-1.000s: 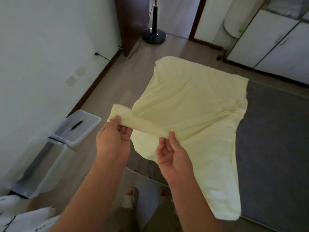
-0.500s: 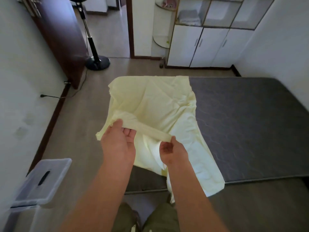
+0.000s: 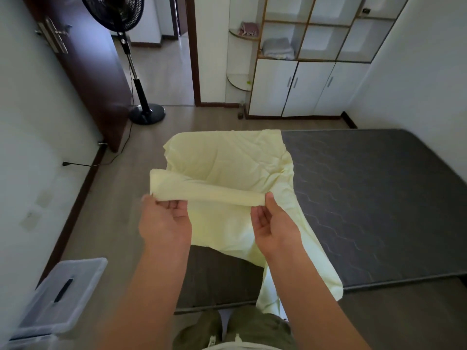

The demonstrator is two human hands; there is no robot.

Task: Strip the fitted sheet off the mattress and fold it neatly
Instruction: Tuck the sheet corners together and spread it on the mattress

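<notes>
No writing, label, brand, number or sign can be read anywhere in the frame. The control panel on the pole of the fan point(image 3: 123, 41), in the upper left of the frame, is too small for any marking to be made out.

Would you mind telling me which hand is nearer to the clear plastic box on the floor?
Left. The left hand holds the rolled edge of the sheet, up and right of the plastic box. The right hand holds the same edge farther right, toward the mattress.
</notes>
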